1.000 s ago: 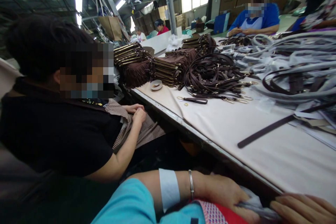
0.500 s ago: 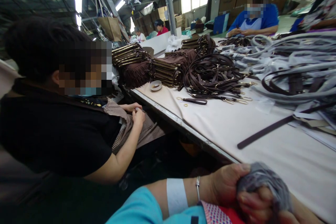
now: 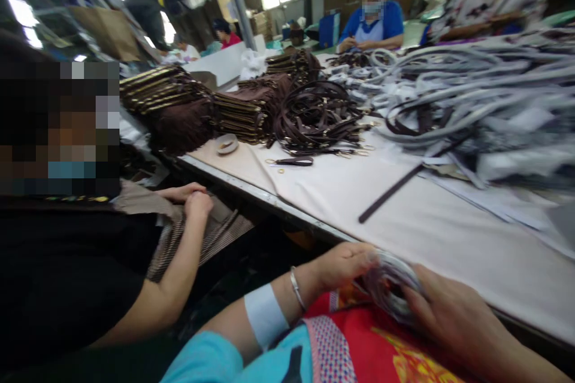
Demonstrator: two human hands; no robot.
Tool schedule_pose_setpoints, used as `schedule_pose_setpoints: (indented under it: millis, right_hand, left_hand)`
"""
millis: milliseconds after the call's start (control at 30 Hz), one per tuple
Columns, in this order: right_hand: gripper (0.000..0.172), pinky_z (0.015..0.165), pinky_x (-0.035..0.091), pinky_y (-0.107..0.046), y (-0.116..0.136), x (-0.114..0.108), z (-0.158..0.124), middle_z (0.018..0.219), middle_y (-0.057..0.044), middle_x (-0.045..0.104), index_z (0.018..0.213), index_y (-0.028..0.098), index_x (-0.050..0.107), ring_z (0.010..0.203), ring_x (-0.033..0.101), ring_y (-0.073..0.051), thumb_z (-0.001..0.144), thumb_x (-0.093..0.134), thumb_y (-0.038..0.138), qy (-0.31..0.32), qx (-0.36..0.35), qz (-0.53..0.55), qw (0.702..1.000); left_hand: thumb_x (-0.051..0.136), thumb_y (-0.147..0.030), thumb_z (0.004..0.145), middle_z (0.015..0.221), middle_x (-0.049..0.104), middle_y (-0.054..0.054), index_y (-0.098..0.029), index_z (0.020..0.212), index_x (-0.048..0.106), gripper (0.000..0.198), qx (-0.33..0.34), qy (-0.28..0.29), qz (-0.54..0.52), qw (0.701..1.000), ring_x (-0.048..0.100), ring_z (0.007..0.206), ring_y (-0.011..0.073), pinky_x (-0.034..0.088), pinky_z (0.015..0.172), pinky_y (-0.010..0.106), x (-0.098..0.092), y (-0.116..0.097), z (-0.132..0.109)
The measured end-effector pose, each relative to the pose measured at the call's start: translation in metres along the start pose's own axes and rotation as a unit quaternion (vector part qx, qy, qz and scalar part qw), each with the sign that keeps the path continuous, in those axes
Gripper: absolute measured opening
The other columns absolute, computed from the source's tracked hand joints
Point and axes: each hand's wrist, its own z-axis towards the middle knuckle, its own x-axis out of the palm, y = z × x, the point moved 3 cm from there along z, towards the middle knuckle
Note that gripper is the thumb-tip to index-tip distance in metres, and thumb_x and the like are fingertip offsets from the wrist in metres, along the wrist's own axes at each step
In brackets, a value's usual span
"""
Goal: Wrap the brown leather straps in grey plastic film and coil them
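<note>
In the head view, low and right of centre, a coil of grey-wrapped strap (image 3: 399, 266) is held over my lap, somewhat blurred. My left hand (image 3: 345, 264) grips its left side, with the thumb on top. On the opposite side, my right hand (image 3: 449, 299) has its fingers round the coil's edge. A reddish-brown patch shows through the coil's middle. Beyond my hands, a flat dark brown strap (image 3: 390, 191) lies on the pale tabletop (image 3: 323, 206), its far end reaching under the wrapped straps.
Grey-wrapped straps (image 3: 476, 90) are heaped at the right. Dark brown straps (image 3: 314, 119) with metal clips lie mid-table, beside stacked brown fringed pieces (image 3: 179, 122) and a small round dish (image 3: 227, 144). A co-worker in black (image 3: 67, 269) sits close at my left; others sit across the table.
The view has swung right. My hands have moved apart to opposite sides of the coil; it was bunched inside them before, and now its ring shape shows.
</note>
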Motion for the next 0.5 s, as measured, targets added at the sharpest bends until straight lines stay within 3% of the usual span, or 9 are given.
schedule_pose_setpoints:
  millis: [33, 100, 167, 233, 300, 400, 500]
  right_hand:
    - [0.025, 0.053, 0.046, -0.033, 0.006, -0.003, 0.001, 0.067, -0.006, 0.067, 0.081, 0.02, 0.063, 0.054, 0.063, -0.023, 0.091, 0.047, 0.036, 0.034, -0.019, -0.074, 0.996]
    - [0.023, 0.052, 0.04, -0.031, 0.016, -0.007, 0.004, 0.072, -0.008, 0.068, 0.083, 0.017, 0.061, 0.059, 0.064, -0.023, 0.092, 0.048, 0.034, 0.1, -0.064, -0.156, 0.981]
    - [0.026, 0.055, 0.037, -0.029, 0.019, -0.008, 0.005, 0.075, -0.008, 0.068, 0.087, 0.016, 0.06, 0.062, 0.064, -0.022, 0.095, 0.047, 0.037, 0.144, -0.082, -0.174, 0.971]
    - [0.029, 0.057, 0.036, -0.029, 0.018, -0.009, 0.004, 0.078, -0.009, 0.067, 0.09, 0.015, 0.06, 0.065, 0.063, -0.021, 0.097, 0.047, 0.04, 0.17, -0.091, -0.175, 0.966]
    - [0.033, 0.059, 0.036, -0.029, 0.016, -0.011, -0.001, 0.081, -0.009, 0.066, 0.091, 0.014, 0.059, 0.068, 0.063, -0.02, 0.098, 0.046, 0.044, 0.187, -0.098, -0.161, 0.964]
    - [0.038, 0.061, 0.039, -0.029, 0.008, -0.015, -0.013, 0.095, -0.01, 0.064, 0.099, 0.014, 0.058, 0.074, 0.062, -0.02, 0.097, 0.048, 0.051, 0.186, -0.092, -0.102, 0.973]
    - [0.034, 0.061, 0.041, -0.027, -0.003, -0.012, -0.026, 0.099, -0.009, 0.063, 0.104, 0.015, 0.055, 0.075, 0.061, -0.018, 0.097, 0.05, 0.048, 0.178, -0.064, -0.019, 0.982]
  left_hand:
    - [0.062, -0.072, 0.075, 0.079, 0.063, 0.005, -0.012, 0.093, 0.066, 0.062, -0.02, 0.027, 0.062, 0.998, 0.056, 0.067, 0.0151, 0.048, 0.065, 0.028, 0.001, -0.008, 0.0]
    - [0.059, -0.067, 0.08, 0.074, 0.061, 0.004, -0.012, 0.089, 0.065, 0.056, -0.063, 0.056, 0.193, 0.978, 0.054, 0.064, 0.0145, 0.045, 0.058, 0.025, 0.003, -0.02, 0.004]
    - [0.057, -0.059, 0.086, 0.078, 0.063, 0.004, -0.013, 0.087, 0.065, 0.047, -0.075, 0.105, 0.288, 0.949, 0.054, 0.069, 0.0148, 0.045, 0.062, 0.025, 0.008, -0.026, 0.008]
    - [0.055, -0.053, 0.089, 0.082, 0.064, 0.003, -0.013, 0.088, 0.067, 0.042, -0.083, 0.143, 0.316, 0.934, 0.054, 0.073, 0.015, 0.045, 0.067, 0.025, 0.016, -0.023, 0.01]
    - [0.054, -0.053, 0.09, 0.082, 0.063, 0.002, -0.013, 0.091, 0.066, 0.041, -0.11, 0.154, 0.281, 0.941, 0.053, 0.072, 0.014, 0.043, 0.066, 0.024, 0.022, -0.014, 0.005]
    - [0.058, -0.054, 0.088, 0.081, 0.06, 0.001, -0.012, 0.095, 0.064, 0.043, -0.142, 0.125, 0.174, 0.966, 0.051, 0.071, 0.0123, 0.041, 0.064, 0.022, 0.027, 0.004, -0.008]
    - [0.061, -0.053, 0.087, 0.091, 0.061, 0.002, -0.013, 0.105, 0.062, 0.043, -0.137, 0.102, 0.087, 0.982, 0.053, 0.079, 0.014, 0.043, 0.072, 0.023, 0.028, 0.014, -0.018]
